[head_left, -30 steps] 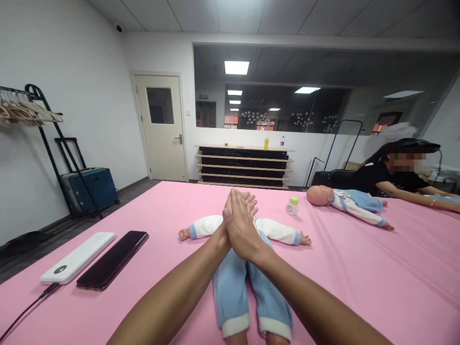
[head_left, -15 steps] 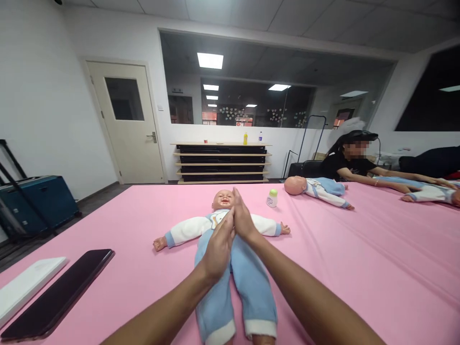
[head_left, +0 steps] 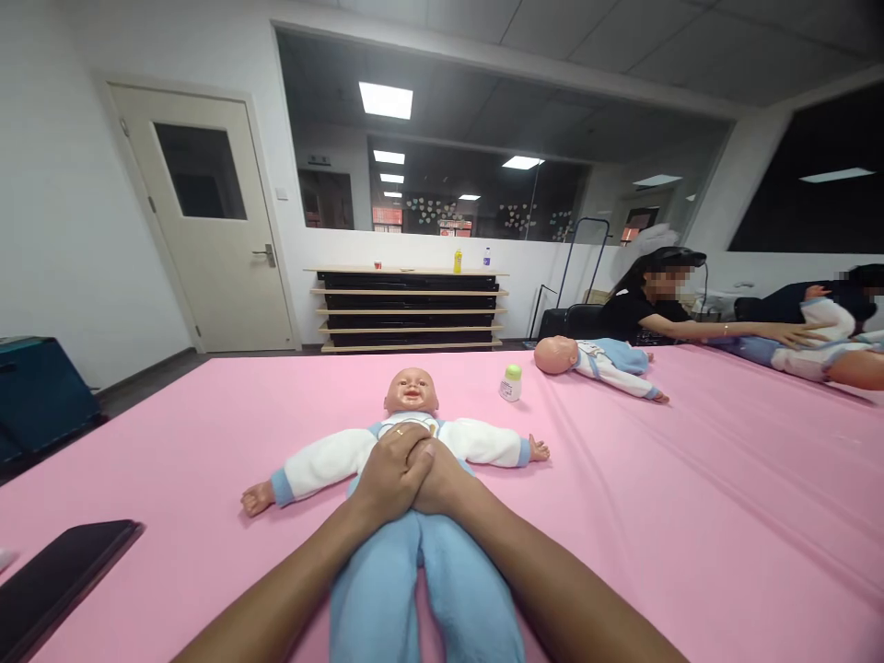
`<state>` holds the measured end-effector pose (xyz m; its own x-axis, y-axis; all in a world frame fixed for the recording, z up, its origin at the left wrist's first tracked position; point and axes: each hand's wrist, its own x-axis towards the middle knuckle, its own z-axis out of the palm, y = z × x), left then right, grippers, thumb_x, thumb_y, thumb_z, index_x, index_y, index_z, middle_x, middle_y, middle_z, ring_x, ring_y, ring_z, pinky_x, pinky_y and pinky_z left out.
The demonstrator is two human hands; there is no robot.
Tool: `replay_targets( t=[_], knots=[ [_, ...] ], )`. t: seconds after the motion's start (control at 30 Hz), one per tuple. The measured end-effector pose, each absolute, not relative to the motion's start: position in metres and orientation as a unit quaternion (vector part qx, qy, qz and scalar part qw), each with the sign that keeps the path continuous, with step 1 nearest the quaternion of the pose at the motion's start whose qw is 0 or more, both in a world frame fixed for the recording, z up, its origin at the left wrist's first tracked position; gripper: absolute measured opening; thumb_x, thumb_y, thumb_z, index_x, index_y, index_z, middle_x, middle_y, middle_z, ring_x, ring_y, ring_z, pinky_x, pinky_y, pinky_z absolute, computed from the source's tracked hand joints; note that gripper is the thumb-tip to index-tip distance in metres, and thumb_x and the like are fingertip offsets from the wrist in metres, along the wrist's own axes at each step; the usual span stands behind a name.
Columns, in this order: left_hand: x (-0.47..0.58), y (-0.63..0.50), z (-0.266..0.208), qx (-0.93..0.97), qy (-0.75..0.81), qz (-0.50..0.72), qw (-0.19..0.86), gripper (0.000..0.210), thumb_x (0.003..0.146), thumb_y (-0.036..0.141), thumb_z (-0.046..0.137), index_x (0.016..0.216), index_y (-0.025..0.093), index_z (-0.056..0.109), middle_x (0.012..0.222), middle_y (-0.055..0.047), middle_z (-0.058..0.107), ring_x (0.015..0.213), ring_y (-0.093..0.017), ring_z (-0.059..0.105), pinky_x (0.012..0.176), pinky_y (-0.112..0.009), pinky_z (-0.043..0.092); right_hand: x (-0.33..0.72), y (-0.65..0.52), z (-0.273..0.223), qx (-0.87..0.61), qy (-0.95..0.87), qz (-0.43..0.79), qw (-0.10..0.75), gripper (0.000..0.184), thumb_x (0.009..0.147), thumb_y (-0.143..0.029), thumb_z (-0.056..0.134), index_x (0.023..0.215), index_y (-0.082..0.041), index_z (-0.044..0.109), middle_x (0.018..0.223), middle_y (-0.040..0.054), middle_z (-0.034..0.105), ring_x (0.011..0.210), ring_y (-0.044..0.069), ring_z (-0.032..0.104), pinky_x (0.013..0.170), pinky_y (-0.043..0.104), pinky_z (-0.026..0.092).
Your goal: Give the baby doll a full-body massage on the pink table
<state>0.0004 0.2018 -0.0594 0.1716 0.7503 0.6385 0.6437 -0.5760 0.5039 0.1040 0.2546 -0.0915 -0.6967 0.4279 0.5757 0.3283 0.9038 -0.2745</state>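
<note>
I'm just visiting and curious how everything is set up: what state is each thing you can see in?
Near doll: face up, arms spread, clothed
Left hand: clasped with the other, over the near doll
Right hand: clasped with the left
Second doll: lying down, clothed
Third doll: lying down, co-worker's hand over it
Green-capped bottle: upright, cap on
Phone: flat, visible part dark
Yellow bottle: upright
Door: shut

We were in what looked like a training room. Baby dolls (head_left: 411,391) lay on the pink table (head_left: 691,497), and a person (head_left: 625,313) at its far right side reached out to another. Beyond the table we saw plain shelves (head_left: 411,297), an office-style door (head_left: 214,276) and a wide window (head_left: 476,101) showing ceiling lights (head_left: 385,99).
</note>
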Motion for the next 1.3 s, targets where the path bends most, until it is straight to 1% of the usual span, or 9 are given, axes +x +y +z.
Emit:
replay_targets(
  t=[0.17,0.37,0.6,0.7,0.87,0.97,1.07,1.17,1.3],
  knots=[
    [-0.002,0.197,-0.066,0.74,0.467,0.483,0.034,0.027,0.096,0.026,0.043,0.113,0.019,0.064,0.118,-0.009,0.065,0.113,-0.024,0.056,0.103,-0.045,0.043,0.111,0.25,-0.079,-0.222,-0.919,0.076,0.318,0.039,0.085,-0.022,0.054,0.123,-0.015,0.059,0.12,0.0104,0.064,0.108,0.022,0.059,0.099,0.035,0.047],
    [-0.003,0.198,-0.073,0.721,0.491,0.489,0.007,0.031,0.096,0.025,0.043,0.122,0.019,0.058,0.129,-0.011,0.059,0.123,-0.025,0.051,0.108,-0.048,0.04,0.112,0.246,-0.07,-0.302,-0.886,0.097,0.337,0.044,0.086,-0.03,0.057,0.129,-0.02,0.06,0.134,0.0096,0.059,0.125,0.024,0.051,0.116,0.041,0.032],
    [-0.005,0.197,-0.073,0.697,0.513,0.501,0.015,0.03,0.096,0.026,0.041,0.119,0.019,0.059,0.12,-0.011,0.063,0.113,-0.025,0.056,0.101,-0.046,0.044,0.113,0.243,-0.074,-0.387,-0.854,0.117,0.328,0.048,0.091,-0.025,0.047,0.138,-0.015,0.054,0.144,0.0127,0.05,0.135,0.025,0.044,0.118,0.044,0.028],
    [-0.007,0.197,-0.075,0.675,0.543,0.499,0.008,0.028,0.096,0.027,0.041,0.114,0.018,0.06,0.113,-0.01,0.064,0.108,-0.025,0.057,0.097,-0.045,0.046,0.113,0.241,-0.074,-0.434,-0.831,0.113,0.329,0.053,0.093,-0.032,0.047,0.141,-0.01,0.05,0.145,0.0175,0.048,0.137,0.029,0.043,0.117,0.048,0.029],
    [-0.011,0.204,-0.082,0.642,0.585,0.496,-0.004,0.029,0.098,0.03,0.039,0.11,0.017,0.062,0.11,-0.011,0.064,0.109,-0.027,0.055,0.1,-0.05,0.043,0.113,0.238,-0.077,-0.526,-0.78,0.103,0.322,0.077,0.091,-0.053,0.047,0.14,0.006,0.045,0.141,0.0309,0.046,0.134,0.04,0.044,0.113,0.056,0.032],
    [-0.014,0.207,-0.085,0.61,0.613,0.502,-0.004,0.031,0.098,0.033,0.038,0.112,0.015,0.061,0.113,-0.013,0.063,0.111,-0.028,0.054,0.102,-0.053,0.041,0.115,0.235,-0.083,-0.545,-0.759,0.084,0.346,0.072,0.091,-0.048,0.047,0.138,0.007,0.047,0.139,0.0323,0.048,0.133,0.042,0.044,0.111,0.06,0.033],
    [-0.015,0.201,-0.084,0.586,0.605,0.539,-0.006,0.034,0.099,0.033,0.037,0.119,0.015,0.058,0.121,-0.014,0.06,0.118,-0.029,0.051,0.106,-0.054,0.038,0.121,0.229,-0.088,-0.478,-0.767,0.028,0.427,0.055,0.091,-0.03,0.043,0.136,0.001,0.05,0.14,0.0273,0.049,0.135,0.037,0.042,0.113,0.058,0.033],
    [-0.014,0.191,-0.078,0.689,0.488,0.536,0.019,0.034,0.099,0.03,0.036,0.119,0.017,0.06,0.121,-0.014,0.061,0.117,-0.026,0.053,0.104,-0.047,0.042,0.128,0.223,-0.084,-0.318,-0.807,-0.002,0.497,0.048,0.088,-0.023,0.044,0.133,-0.009,0.054,0.133,0.0194,0.056,0.13,0.03,0.049,0.11,0.055,0.039],
    [-0.015,0.185,-0.073,0.811,0.366,0.449,0.085,0.04,0.1,0.03,0.03,0.107,0.019,0.068,0.107,-0.011,0.069,0.104,-0.024,0.061,0.099,-0.043,0.045,0.133,0.219,-0.072,-0.147,-0.862,0.055,0.482,0.046,0.085,-0.022,0.044,0.13,-0.016,0.055,0.125,0.0133,0.063,0.121,0.026,0.057,0.105,0.05,0.046]
  ],
)
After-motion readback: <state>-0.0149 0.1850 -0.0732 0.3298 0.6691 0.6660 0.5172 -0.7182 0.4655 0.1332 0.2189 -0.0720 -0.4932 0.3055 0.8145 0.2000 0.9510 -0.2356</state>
